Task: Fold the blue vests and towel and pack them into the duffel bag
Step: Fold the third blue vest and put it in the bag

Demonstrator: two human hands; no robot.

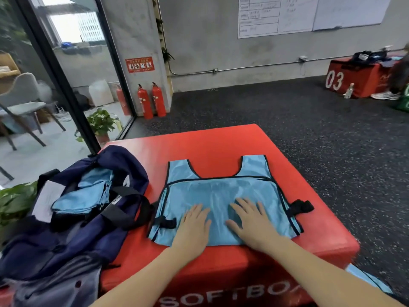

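both the left hand (194, 227) and right hand (252, 222) press flat, fingers straight, gripping nothing, on the vest (221, 191), the duffel bag (88, 207) lying to their left, nearer the left hand.

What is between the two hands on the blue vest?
In the head view, only smooth fabric of the light blue mesh vest lies between the left hand and right hand; both press flat on it.

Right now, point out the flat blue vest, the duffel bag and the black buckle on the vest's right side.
Blue vest (221, 189): head view, on the middle of its folded panel.
Duffel bag (124, 165): head view, on its navy upper flap.
Black buckle (302, 207): head view, on the clip's middle.
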